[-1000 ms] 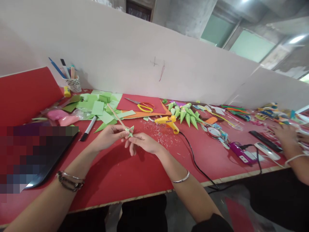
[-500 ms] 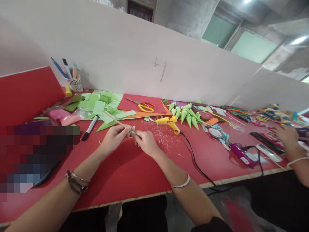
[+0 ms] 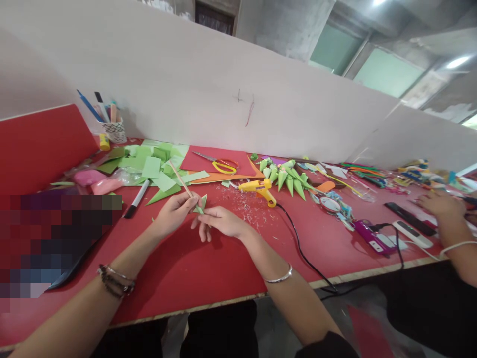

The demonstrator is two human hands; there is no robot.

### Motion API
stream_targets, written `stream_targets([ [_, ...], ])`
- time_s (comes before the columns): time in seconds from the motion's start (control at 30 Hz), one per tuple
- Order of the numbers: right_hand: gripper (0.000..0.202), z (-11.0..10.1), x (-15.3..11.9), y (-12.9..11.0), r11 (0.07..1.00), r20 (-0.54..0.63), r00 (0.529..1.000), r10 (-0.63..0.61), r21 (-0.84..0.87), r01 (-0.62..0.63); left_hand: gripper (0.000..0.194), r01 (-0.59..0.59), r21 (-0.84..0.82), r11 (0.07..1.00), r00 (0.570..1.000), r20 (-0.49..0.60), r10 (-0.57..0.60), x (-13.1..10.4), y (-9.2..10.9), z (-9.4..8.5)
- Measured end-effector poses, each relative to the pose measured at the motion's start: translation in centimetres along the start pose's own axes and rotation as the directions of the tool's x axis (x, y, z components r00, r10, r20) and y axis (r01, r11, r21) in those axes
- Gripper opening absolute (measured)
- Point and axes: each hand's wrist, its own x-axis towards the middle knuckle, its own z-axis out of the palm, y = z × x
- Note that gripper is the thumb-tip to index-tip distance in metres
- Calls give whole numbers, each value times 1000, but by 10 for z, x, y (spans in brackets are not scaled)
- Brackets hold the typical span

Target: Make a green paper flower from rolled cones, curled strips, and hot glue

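I've got the stick [image 3: 181, 179] pinched in my left hand [image 3: 175, 213], its long axis running up-left over the worktop [image 3: 208, 268]; right hand [image 3: 219, 221] fingers grip the green paper [image 3: 201, 203] at its near tip.

A white partition [image 3: 194, 84] is running along the far edge of the red table [image 3: 194, 268], while ceiling lights [image 3: 458, 60] are glowing above grey concrete walls [image 3: 294, 25].
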Motion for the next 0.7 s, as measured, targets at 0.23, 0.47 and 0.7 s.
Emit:
stream_targets([
  [0.23, 26, 5, 7, 10, 990, -264, 962, -76, -131, 42, 27, -26, 46, 999, 998, -58, 29, 1, -5, 2],
  [0.47, 24, 5, 6, 12, 946, -354, 918, -179, -318, 62, 30, -16, 53, 998, 999, 30, 14, 2, -8, 1],
  [0.7, 23, 4, 6, 0, 949, -459, 831, -314, -177, 260, 32, -46, 153, 987, 982, 188, 16, -1, -10, -1],
])
